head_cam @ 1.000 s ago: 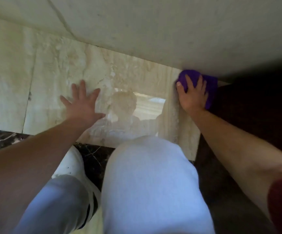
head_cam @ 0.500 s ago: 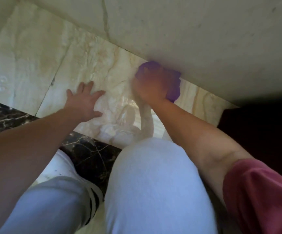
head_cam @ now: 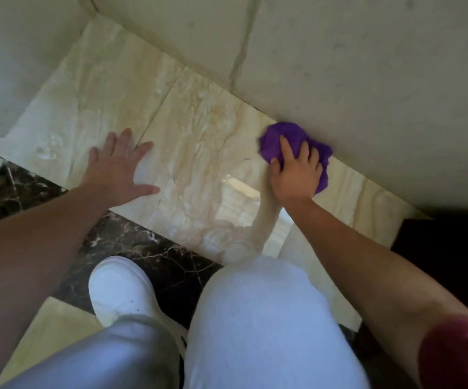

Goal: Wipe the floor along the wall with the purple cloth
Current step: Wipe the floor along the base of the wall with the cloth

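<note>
Both hands press down: right hand [head_cam: 297, 175] clamps the bunched purple cloth [head_cam: 289, 138] along the wall [head_cam: 367, 80]; left hand [head_cam: 118, 167] lies splayed on the floor tile [head_cam: 199, 130].

A white shoe [head_cam: 120, 290] rests on dark marble tile [head_cam: 154, 248], beside a white-trousered knee [head_cam: 255, 313].

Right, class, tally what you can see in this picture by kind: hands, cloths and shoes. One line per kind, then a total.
Hands: 2, left hand flat on the floor, right hand pressing the cloth
Purple cloth: 1
White shoe: 1
Total: 4
</note>
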Demonstrator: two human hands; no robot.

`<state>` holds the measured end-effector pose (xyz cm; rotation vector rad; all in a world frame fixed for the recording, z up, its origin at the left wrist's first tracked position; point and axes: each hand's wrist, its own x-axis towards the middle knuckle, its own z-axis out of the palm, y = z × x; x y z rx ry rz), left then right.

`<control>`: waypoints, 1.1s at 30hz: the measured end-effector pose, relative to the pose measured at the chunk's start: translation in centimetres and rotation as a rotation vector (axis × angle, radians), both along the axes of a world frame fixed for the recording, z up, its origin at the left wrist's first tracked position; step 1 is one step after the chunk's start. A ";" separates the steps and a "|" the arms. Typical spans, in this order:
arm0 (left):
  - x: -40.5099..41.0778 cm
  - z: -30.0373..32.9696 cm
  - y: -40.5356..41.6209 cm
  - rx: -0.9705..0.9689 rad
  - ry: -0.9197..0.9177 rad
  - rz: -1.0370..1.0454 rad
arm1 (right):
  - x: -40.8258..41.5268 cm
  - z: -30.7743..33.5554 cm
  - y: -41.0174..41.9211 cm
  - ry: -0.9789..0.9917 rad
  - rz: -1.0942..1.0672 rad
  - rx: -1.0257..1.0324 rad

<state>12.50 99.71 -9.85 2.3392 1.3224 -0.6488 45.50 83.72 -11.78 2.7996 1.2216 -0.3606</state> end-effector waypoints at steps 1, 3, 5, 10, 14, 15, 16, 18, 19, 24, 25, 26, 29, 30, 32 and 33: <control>-0.2 -0.2 -0.1 0.008 -0.024 0.000 | -1.2 0.0 1.7 -0.004 0.026 -0.002; -1.0 -0.4 0.2 0.041 -0.071 0.021 | -3.7 -0.2 5.6 -0.002 0.056 0.006; -2.0 -0.7 0.7 0.058 -0.125 0.047 | -5.8 -0.3 8.6 -0.007 0.107 0.006; -6.8 -0.2 3.0 0.029 -0.109 0.057 | -10.5 -0.3 17.0 0.007 0.231 -0.014; -10.8 0.2 2.2 0.022 -0.035 0.096 | -14.7 0.0 22.7 0.026 0.324 -0.041; -11.1 0.0 1.7 0.009 -0.016 0.071 | -15.0 0.1 23.7 0.018 0.338 -0.047; -11.6 -0.2 1.3 -0.004 -0.002 0.056 | -15.7 0.1 24.8 0.014 0.356 -0.046; -11.9 -0.5 1.0 -0.020 -0.009 0.049 | -16.8 0.3 26.8 0.004 0.377 -0.043; -12.2 -0.8 1.0 -0.018 -0.014 0.058 | -17.6 0.4 27.9 0.010 0.389 -0.048; -13.1 -2.0 0.6 0.033 -0.062 0.081 | -20.1 0.6 31.8 0.066 0.427 -0.069; -13.4 -2.1 0.4 0.048 -0.084 0.102 | -20.4 0.7 32.3 0.059 0.456 -0.069; -13.6 -2.2 0.3 0.058 -0.101 0.125 | -20.8 0.8 33.0 0.048 0.495 -0.071; -13.6 -2.6 0.2 0.035 -0.117 0.154 | -22.3 1.3 35.3 0.030 0.595 -0.076; -13.5 -2.7 0.2 0.020 -0.127 0.164 | -22.9 1.4 36.1 0.033 0.612 -0.080; -13.5 -2.7 0.4 0.014 -0.156 0.178 | -23.3 1.5 37.3 0.057 0.613 -0.072; -13.5 -2.7 0.3 0.009 -0.166 0.186 | -23.3 1.4 37.4 0.072 0.618 -0.062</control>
